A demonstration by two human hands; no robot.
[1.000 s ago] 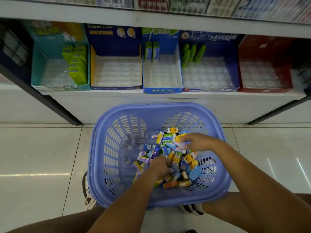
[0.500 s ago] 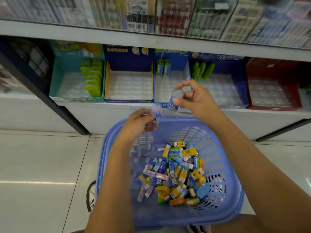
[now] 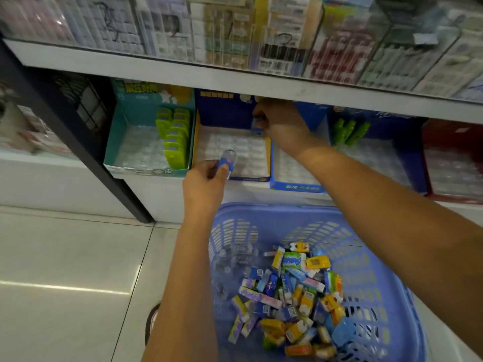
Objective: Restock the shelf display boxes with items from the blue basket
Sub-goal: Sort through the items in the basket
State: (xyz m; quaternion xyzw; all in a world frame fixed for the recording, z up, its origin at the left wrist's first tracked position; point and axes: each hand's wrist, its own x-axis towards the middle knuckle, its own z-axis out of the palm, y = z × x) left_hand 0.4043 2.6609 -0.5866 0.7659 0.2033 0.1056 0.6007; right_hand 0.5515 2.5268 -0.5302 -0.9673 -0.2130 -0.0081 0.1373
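Blue basket (image 3: 379, 270) sits on the floor (image 3: 65, 257) right in front of the lowest shelf (image 3: 162, 189), with a heap of mixed packets (image 3: 292, 291) lying in the half nearer the right arm.

In the head view, both arms reach forward over the basket toward the navy display box (image 3: 266, 155), whose white tray shows rows of unfilled pockets. The right hand (image 3: 281, 120) is stretched deep under the upper shelf, wrist bent down, fingers curled round a small blue packet (image 3: 257, 127) at the back right corner of that tray. Whether the packet already touches a pocket cannot be told. The left hand (image 3: 205, 182) waits lower, at the front left edge of the same box. Its thumb and fingers pinch a clear-topped blue packet (image 3: 226, 161) held upright, tip pointing up.

The step in hand looks like placing: the right packet goes in first, the left one queued behind it. Next, the right hand would need to seat its packet upright in a back pocket and let go. The left hand would then need to bring its packet into the neighbouring pocket.

To either side stand a teal box (image 3: 122, 152) with green packs (image 3: 175, 137), a light-blue box (image 3: 295, 188), another with green bottles (image 3: 350, 131), and a red box (image 3: 454, 163).
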